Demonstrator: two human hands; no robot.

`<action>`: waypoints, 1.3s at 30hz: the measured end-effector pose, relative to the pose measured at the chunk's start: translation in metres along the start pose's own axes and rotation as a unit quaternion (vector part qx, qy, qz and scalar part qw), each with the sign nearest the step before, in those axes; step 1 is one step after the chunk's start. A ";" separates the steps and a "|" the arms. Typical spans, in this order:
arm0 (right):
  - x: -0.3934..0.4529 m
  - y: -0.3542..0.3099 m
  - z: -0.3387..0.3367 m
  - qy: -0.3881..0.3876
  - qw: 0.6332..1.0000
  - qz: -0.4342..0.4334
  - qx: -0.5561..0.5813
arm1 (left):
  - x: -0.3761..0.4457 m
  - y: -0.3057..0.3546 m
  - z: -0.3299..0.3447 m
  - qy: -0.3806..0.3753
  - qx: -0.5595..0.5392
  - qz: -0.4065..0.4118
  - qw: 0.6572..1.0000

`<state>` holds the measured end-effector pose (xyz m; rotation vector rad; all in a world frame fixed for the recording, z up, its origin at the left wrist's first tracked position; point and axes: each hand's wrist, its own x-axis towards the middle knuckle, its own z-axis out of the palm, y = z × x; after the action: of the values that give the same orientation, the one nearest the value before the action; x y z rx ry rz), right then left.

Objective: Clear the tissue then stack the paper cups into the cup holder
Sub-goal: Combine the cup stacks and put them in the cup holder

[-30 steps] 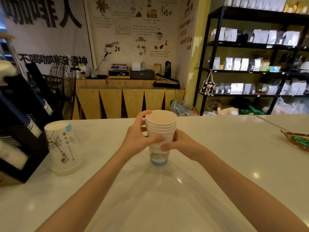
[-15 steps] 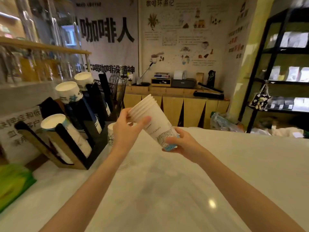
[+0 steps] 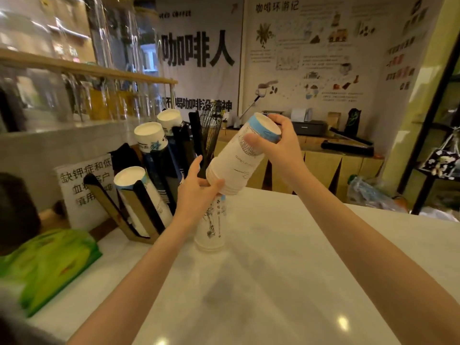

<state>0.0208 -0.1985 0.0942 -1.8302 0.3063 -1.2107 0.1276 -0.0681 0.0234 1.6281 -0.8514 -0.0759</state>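
I hold a nested stack of white paper cups [image 3: 239, 160] upside down and tilted, rims toward the lower left and the blue-banded base up. My right hand [image 3: 278, 148] grips the base end. My left hand [image 3: 199, 190] holds the rim end. Directly under it a second stack of printed cups [image 3: 211, 230] stands inverted on the white counter [image 3: 286, 270]. To the left is the black and tan cup holder [image 3: 146, 202], its slanted slots filled with three cup stacks [image 3: 134, 185].
A green tissue pack [image 3: 49, 260] lies at the counter's left edge. A paper sign [image 3: 82, 185] leans behind the holder, under a shelf of glass jars [image 3: 104, 100]. A black wire rack [image 3: 209, 130] stands behind the holder. Wooden cabinets and dark shelving fill the back right.
Both hands have turned the cup stack from upright to upside down and carried it left, above the standing stack. My view swung left toward the holder.
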 end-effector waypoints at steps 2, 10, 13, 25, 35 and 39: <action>0.005 -0.004 0.012 -0.015 0.999 -0.013 -0.032 | 0.000 -0.006 -0.001 -0.020 0.010 -0.019 1.000; 0.014 0.013 0.056 -0.102 0.992 0.020 -0.073 | -0.007 -0.033 -0.010 -0.016 0.021 -0.060 0.998; 0.011 0.027 0.068 -0.122 0.988 0.037 -0.088 | -0.010 -0.047 -0.011 -0.034 0.029 -0.095 0.994; -0.021 0.071 0.081 -0.169 0.976 0.069 -0.122 | -0.029 -0.088 0.003 -0.082 0.084 -0.152 0.982; -0.028 0.080 0.078 -0.231 0.958 0.156 -0.071 | -0.029 -0.102 0.000 -0.107 0.109 -0.164 0.975; -0.036 0.103 0.061 -0.287 0.927 0.236 -0.052 | -0.026 -0.102 -0.001 -0.103 0.156 -0.155 0.970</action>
<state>0.0806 -0.2021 -0.0162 -1.9589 0.4458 -0.3076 0.1580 -0.0531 -0.0761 2.0699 -0.7868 -0.3502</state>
